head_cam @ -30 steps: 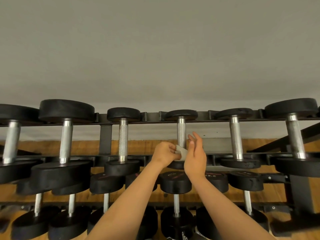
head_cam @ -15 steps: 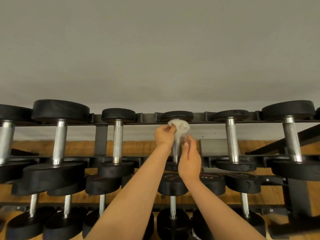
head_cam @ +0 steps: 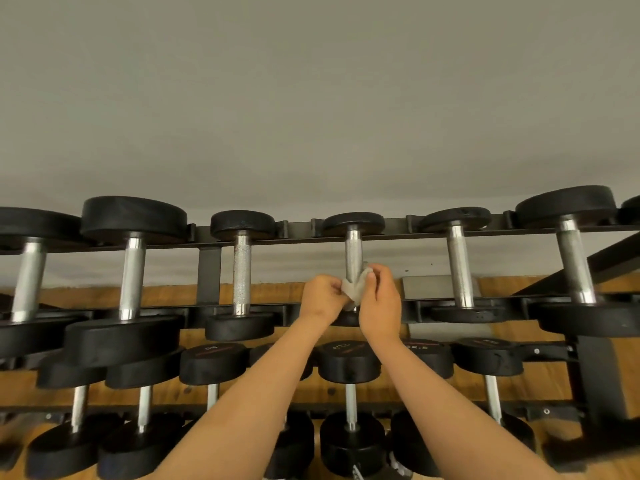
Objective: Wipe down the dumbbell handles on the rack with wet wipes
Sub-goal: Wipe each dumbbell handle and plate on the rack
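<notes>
Where the wipe (head_cam: 354, 289) wraps it, the handle (head_cam: 353, 254) runs front-to-back.

Your left hand (head_cam: 322, 297) and right hand (head_cam: 381, 306), pinching the wipe (head_cam: 354, 291), fill the lower end of the middle handle (head_cam: 353, 252); its upper stretch is bare. Open gaps lie either side, bounded by the knurled handle (head_cam: 241, 271) left, near the rack post (head_cam: 209, 275), and the smooth handle (head_cam: 459, 268) right.

On my feed: a white wet wipe (head_cam: 354, 289), a silver, finely speckled dumbbell handle (head_cam: 353, 251), matte black weight heads (head_cam: 135, 216), a black rack (head_cam: 209, 268), a plain grey wall (head_cam: 311, 98), orange-brown wood-grain boards (head_cam: 270, 292).
</notes>
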Available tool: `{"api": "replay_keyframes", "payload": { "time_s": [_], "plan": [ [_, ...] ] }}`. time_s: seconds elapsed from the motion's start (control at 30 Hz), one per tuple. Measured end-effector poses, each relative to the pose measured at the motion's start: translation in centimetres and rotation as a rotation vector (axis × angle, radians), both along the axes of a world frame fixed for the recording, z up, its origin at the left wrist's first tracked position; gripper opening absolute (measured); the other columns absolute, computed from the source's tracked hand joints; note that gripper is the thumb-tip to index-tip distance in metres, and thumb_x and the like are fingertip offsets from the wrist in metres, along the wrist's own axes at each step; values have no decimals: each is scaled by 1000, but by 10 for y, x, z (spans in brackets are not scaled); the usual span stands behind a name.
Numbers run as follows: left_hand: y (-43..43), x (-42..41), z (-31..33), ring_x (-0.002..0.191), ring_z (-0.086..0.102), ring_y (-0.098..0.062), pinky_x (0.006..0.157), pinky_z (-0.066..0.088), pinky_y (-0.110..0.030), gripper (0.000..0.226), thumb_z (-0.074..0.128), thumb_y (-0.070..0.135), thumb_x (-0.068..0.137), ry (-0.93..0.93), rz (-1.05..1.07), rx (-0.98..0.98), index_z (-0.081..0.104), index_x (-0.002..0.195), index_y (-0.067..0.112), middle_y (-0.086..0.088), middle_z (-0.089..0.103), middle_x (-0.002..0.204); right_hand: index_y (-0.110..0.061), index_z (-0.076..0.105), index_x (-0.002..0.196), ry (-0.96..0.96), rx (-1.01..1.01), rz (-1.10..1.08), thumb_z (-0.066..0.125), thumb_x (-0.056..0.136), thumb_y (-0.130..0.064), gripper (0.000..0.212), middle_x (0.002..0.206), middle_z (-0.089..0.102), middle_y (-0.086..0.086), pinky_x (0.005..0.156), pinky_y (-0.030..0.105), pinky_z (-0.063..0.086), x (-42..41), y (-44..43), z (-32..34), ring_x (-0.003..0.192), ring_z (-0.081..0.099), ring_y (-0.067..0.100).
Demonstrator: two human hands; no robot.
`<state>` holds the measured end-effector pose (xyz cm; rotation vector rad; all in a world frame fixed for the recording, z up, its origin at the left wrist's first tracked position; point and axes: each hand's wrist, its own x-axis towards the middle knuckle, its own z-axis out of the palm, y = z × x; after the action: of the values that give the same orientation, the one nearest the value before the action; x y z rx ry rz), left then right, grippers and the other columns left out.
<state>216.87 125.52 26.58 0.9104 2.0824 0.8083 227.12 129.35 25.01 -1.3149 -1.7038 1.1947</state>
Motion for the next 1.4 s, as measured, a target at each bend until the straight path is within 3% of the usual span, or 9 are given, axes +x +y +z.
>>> {"api": "replay_keyframes", "payload": {
  "time_s": [0.17, 0.3, 0.4, 0.67, 0.87, 0.97, 1.07, 1.2, 1.4],
  "plan": [
    [-16, 7, 15, 71, 59, 0, 72, 47, -17, 17, 71, 8, 86, 62, 60, 94, 67, 75, 20, 10, 64, 74, -13, 58, 115, 112, -187, 104, 57, 97, -21, 19, 107, 62, -3, 87, 27, 52, 17, 12, 10, 101, 60, 8],
    [-24, 16, 24, 70, 59, 6, 64, 45, -6, 13, 71, 9, 87, 31, 136, 217, 66, 86, 22, 16, 62, 77, -23, 57, 118, 110, -162, 225, 69, 88, -28, 32, 113, 58, -7, 84, 21, 48, 32, 17, 20, 104, 56, 5],
    [-23, 23, 27, 75, 57, 14, 68, 43, -1, 13, 70, 13, 88, 73, 135, 287, 65, 97, 21, 19, 60, 82, -23, 64, 108, 10, -81, 359, 71, 87, -29, 24, 108, 56, -5, 81, 23, 49, 32, 18, 24, 97, 55, 7],
    [-28, 27, 11, 91, 57, -1, 76, 43, -8, 14, 65, 12, 92, 67, 302, 266, 63, 104, 18, 8, 62, 99, -16, 73, 98, -416, 21, 265, 72, 86, -29, 18, 115, 54, -1, 100, 33, 37, 40, 40, 8, 115, 42, 17],
    [-8, 57, -7, 88, 57, -6, 70, 40, -11, 8, 51, 18, 100, 8, 513, 267, 58, 102, 20, 6, 61, 97, -12, 64, 95, -226, -255, 384, 65, 90, -9, 6, 94, 68, 4, 78, 23, 51, 38, 42, 3, 93, 65, 19],
    [-2, 69, -15, 82, 57, -9, 65, 37, -13, 14, 45, 17, 101, 160, 586, 263, 56, 97, 23, 9, 60, 90, -5, 64, 96, -125, -372, 422, 59, 96, -17, 13, 96, 69, 11, 89, 36, 54, 40, 46, 5, 95, 66, 24],
    [-2, 70, -20, 72, 53, -7, 60, 35, -14, 20, 43, 13, 100, 227, 597, 300, 54, 85, 21, 6, 58, 80, -6, 61, 86, -55, -477, 444, 62, 93, -30, 26, 93, 69, 8, 89, 32, 56, 38, 50, 9, 91, 67, 18],
    [-2, 67, -27, 71, 50, -7, 61, 33, -14, 28, 42, 7, 98, 255, 595, 332, 51, 73, 17, 3, 54, 77, -12, 54, 75, -197, -382, 471, 75, 83, -34, 31, 72, 54, 3, 73, 32, 48, 25, 51, 4, 70, 54, 16],
    [-6, 61, -29, 87, 51, -6, 78, 39, -17, 18, 46, 2, 94, 242, 649, 393, 51, 94, 19, 5, 54, 93, -8, 60, 92, -332, -369, 606, 78, 79, -22, 27, 91, 63, 5, 82, 36, 52, 25, 62, 4, 83, 60, 19]
  ]
}}
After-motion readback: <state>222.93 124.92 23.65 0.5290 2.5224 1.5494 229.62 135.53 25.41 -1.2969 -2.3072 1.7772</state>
